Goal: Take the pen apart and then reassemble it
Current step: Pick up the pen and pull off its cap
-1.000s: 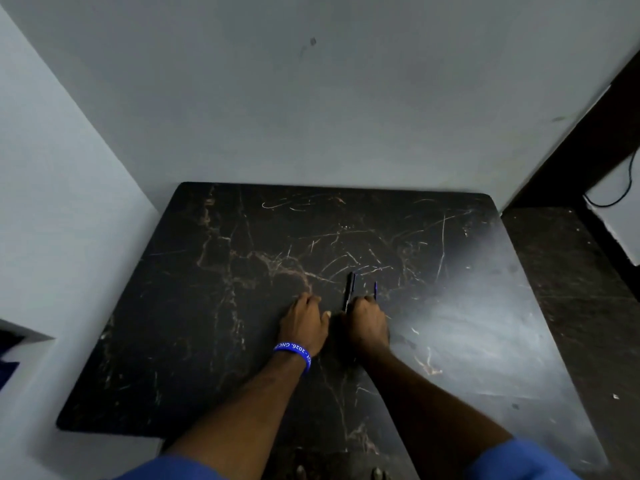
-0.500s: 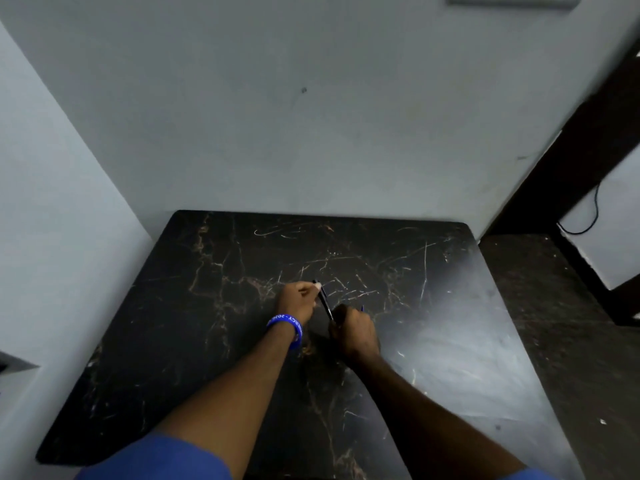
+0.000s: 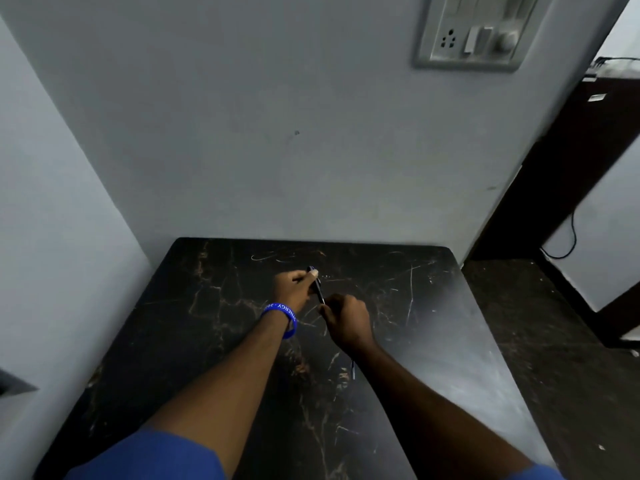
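Note:
A dark pen (image 3: 318, 288) is held up over the black marble-patterned table (image 3: 207, 341), tilted from upper left to lower right. My left hand (image 3: 293, 287), with a blue wristband, pinches the pen's upper end between thumb and fingers. My right hand (image 3: 346, 320) is closed around the pen's lower end, which its fingers hide. A thin dark-blue stick (image 3: 353, 369), possibly the refill, shows just below my right wrist; I cannot tell whether it lies on the table or hangs from my hand.
The table stands in a corner, with grey walls close behind and to the left. A switch and socket panel (image 3: 471, 32) hangs on the back wall. A dark floor (image 3: 554, 341) and dark wooden furniture (image 3: 571, 161) lie to the right.
Both hands have lifted the pen off the table and tilted it, the left hand shifting to its top end. The camera has tipped upward, showing more wall.

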